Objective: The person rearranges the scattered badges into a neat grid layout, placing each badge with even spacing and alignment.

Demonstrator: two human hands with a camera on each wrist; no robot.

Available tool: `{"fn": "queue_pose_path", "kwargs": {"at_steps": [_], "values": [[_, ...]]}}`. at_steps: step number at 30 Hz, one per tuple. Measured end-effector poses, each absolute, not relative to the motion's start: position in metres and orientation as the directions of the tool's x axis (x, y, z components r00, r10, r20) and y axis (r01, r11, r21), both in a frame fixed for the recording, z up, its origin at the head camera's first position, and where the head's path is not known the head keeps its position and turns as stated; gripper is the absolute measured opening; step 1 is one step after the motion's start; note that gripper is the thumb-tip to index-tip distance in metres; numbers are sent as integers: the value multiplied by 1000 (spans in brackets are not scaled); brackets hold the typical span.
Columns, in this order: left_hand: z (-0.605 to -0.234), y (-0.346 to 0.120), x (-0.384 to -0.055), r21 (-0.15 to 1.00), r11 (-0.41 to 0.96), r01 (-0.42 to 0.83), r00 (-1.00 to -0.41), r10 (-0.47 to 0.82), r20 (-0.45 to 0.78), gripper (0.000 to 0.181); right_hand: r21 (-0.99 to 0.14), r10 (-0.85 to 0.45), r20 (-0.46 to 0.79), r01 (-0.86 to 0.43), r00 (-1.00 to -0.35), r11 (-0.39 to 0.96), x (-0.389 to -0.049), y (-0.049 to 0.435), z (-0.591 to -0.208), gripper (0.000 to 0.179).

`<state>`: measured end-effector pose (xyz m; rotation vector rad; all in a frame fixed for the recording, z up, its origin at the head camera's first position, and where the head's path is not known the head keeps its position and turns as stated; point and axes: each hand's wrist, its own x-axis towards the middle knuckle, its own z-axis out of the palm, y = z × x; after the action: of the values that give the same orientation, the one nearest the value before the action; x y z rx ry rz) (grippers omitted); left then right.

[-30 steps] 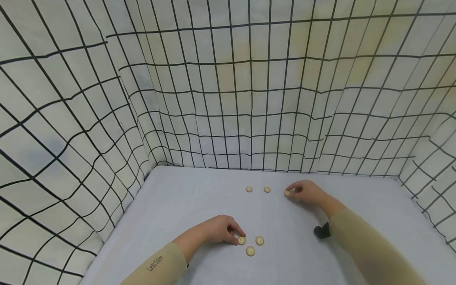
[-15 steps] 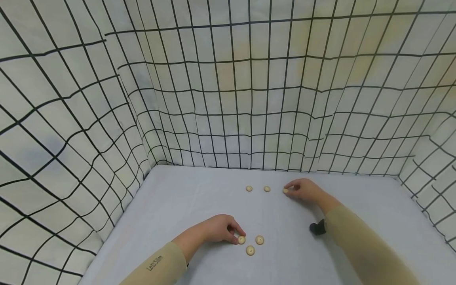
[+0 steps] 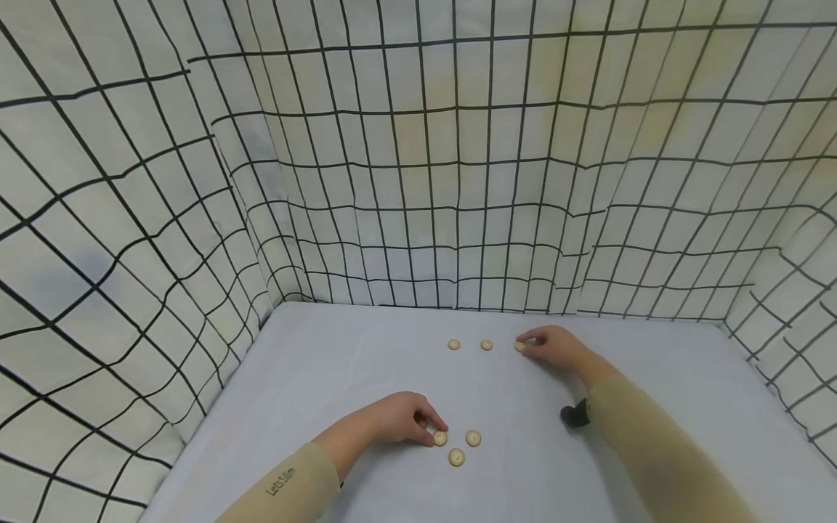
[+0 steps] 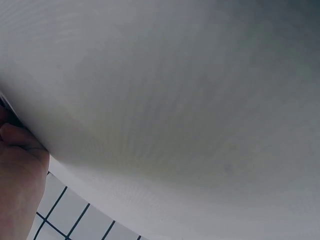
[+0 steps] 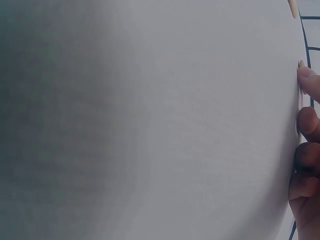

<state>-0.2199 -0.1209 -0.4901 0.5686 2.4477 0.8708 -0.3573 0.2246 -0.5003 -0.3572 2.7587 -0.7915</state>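
Observation:
In the head view my left hand (image 3: 405, 419) holds a pale wooden button (image 3: 440, 438) between thumb and index finger, low on the table. Close to it lie two more such buttons, one to its right (image 3: 474, 438) and one nearer me (image 3: 456, 457). Farther off, my right hand (image 3: 556, 347) pinches another wooden button (image 3: 519, 346) at the tabletop. Left of that one, a middle button (image 3: 487, 345) and a leftmost button (image 3: 454, 344) lie in a row with it. At the right wrist view's edge, a fingertip (image 5: 308, 80) touches a button's thin rim.
A white cloth-like surface covers the table (image 3: 366, 349). Pale walls with a black grid (image 3: 418, 181) stand behind it and at both sides. A black rounded device (image 3: 575, 415) sits at the right wrist, beside the sleeve (image 3: 654, 436).
My right hand has slid its button slightly left and away from me, closer in line with the far row. The left hand keeps its place at its button. The head view has shifted a little.

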Motion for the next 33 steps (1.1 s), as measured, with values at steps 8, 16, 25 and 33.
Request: {"fn": "queue_pose_path", "kwargs": {"at_steps": [8, 16, 25, 33], "values": [[-490, -121, -220, 667, 713, 216, -801, 521, -297, 20, -555, -310, -155, -177, -938, 813, -358, 226, -502, 33], [-487, -121, -218, 671, 708, 218, -800, 523, -292, 20, -566, -314, -153, -177, -937, 805, -356, 226, -501, 34], [-486, -121, -218, 673, 708, 215, -798, 524, -297, 21, -567, -327, -138, -195, -935, 800, -354, 226, -499, 35], [-486, -121, -218, 673, 707, 216, -801, 522, -292, 21, -567, -327, -130, -200, -936, 799, -355, 227, -502, 34]]}}
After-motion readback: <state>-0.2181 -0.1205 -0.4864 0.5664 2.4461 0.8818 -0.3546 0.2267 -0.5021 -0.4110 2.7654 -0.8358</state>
